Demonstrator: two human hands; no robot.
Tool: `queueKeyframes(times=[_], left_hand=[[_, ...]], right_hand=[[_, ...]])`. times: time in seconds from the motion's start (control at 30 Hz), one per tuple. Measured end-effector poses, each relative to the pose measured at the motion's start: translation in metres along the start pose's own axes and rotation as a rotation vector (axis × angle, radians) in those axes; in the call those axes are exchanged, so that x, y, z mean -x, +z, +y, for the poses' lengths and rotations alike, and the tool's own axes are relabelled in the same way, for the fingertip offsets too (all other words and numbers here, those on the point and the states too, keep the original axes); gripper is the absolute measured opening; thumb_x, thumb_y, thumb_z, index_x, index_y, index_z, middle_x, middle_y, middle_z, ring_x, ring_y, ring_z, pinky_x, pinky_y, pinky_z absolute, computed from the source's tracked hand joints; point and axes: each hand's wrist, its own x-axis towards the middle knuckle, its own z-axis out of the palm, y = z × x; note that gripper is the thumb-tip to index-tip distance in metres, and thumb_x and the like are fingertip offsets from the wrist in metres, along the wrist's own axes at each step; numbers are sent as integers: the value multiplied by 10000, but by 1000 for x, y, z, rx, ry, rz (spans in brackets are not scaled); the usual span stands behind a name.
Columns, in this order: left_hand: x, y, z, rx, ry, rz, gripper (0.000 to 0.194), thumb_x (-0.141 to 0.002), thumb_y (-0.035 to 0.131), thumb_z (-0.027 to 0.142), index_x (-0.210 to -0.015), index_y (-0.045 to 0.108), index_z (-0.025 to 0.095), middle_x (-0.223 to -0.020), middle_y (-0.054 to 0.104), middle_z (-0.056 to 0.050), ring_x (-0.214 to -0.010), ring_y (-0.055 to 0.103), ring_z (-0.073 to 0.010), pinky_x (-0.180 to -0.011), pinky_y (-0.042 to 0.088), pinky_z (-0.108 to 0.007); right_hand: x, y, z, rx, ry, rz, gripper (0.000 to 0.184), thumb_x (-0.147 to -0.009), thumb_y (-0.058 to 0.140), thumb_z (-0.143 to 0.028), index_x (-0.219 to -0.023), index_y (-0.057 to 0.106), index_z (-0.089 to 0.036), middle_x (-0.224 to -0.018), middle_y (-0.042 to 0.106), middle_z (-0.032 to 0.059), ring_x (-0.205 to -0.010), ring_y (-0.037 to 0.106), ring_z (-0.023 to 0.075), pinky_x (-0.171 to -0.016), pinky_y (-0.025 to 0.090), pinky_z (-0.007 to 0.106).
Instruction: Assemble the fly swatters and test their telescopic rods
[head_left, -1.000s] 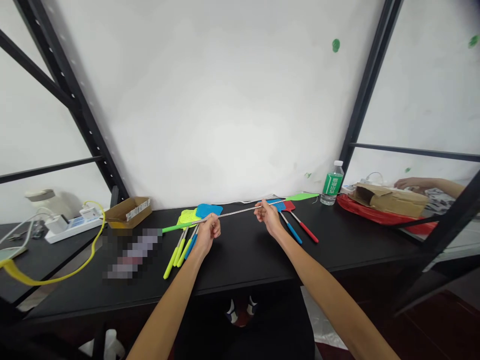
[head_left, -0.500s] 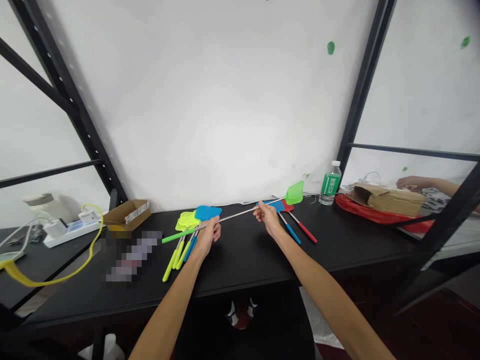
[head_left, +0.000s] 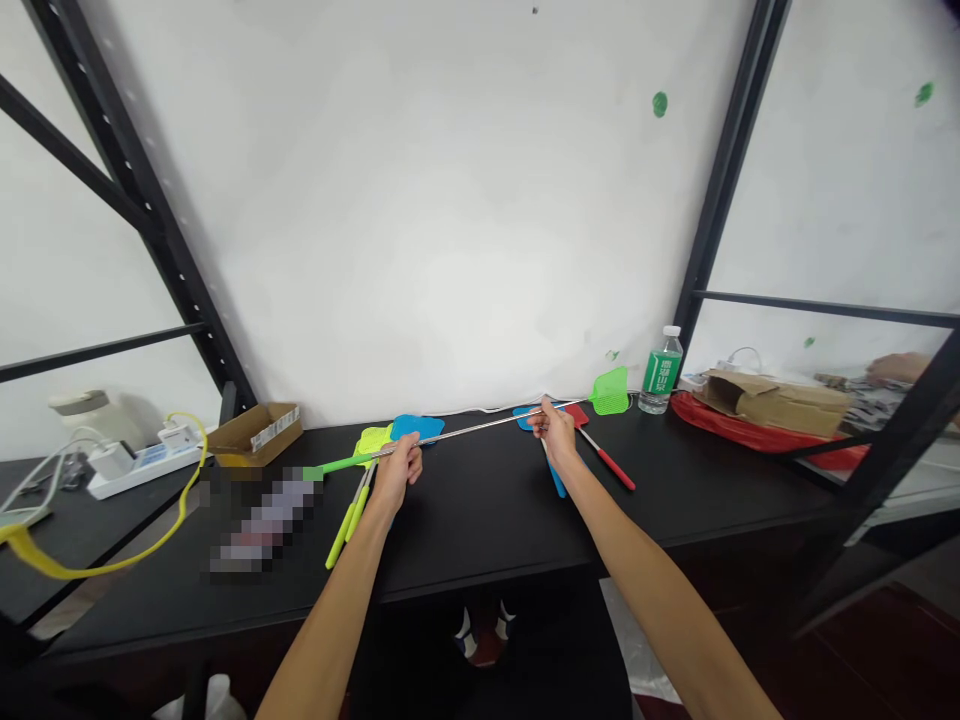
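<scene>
1. Left hand [head_left: 400, 473]: grip narrow, holding the green swatter [head_left: 480, 427] by its metal shaft, just beside the handle.
2. Right hand [head_left: 556, 432]: grip narrow on the same shaft; nearer the mesh head.
3. Green swatter: over the counter [head_left: 480, 540], long axis crosswise, head to the right and farther off.
4. Overlapped in view: yellow swatters [head_left: 373, 438] and left blue swatter [head_left: 418, 428]; right blue swatter [head_left: 556, 482] and red swatter [head_left: 616, 468]. Clearance: cannot tell.
5. Bottle [head_left: 661, 375]: right of the head, nearby.

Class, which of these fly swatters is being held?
The green swatter: the left hand and right hand both hold it. The yellow swatters, blue swatters and red swatter lie on the table.
</scene>
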Motion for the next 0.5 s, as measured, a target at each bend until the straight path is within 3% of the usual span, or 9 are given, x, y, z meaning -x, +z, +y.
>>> queueKeyframes(times=[0.23,0.5], left_hand=[[2,-18,2,-53,13,-2,442,-809,598,341,-498,309,220,-390,269,77,-323,262,-64,-376,216,-232],[3,-62,12,-58,-24,31,507,-829,598,399,-463,295,224,-311,244,74,-265,224,-63,-342,185,-236]], right_hand=[[-3,-6,-7,-4,19,55,455,-694,713,-602,-633,638,-157,-532,635,47,-428,495,105,-403,347,219],[-5,-10,-11,-46,21,95,423,-711,717,-559,-627,642,-151,-517,625,42,-426,499,112,-409,356,238]])
